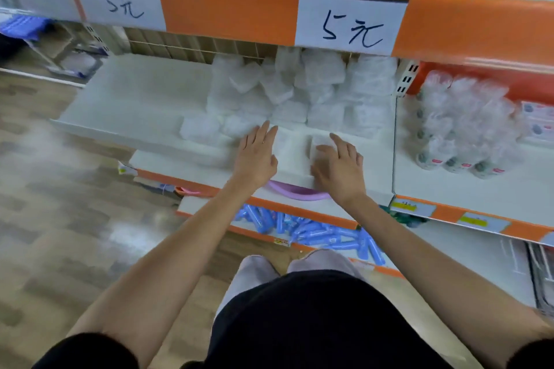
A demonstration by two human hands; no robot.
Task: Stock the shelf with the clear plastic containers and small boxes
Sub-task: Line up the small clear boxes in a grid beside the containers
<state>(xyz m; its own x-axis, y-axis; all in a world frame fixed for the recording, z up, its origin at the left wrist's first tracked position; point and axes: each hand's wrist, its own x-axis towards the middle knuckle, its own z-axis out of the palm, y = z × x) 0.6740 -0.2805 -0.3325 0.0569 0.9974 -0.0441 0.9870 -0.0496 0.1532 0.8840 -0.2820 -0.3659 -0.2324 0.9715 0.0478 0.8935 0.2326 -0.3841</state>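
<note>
Our white shelf [126,105] is bare on its left half, while the heap of clear plastic containers [299,90] fills its back right. Just in front of the heap sits a small box [317,141]. Our right hand [338,165] lies on top of it, fingers spread, pressing rather than gripping. Our left hand [257,153] lies flat, fingers straight, touching the heap's front edge. We judge we are seating the box; next it wants sliding snug against the containers, gently, since the heap looks loose
</note>
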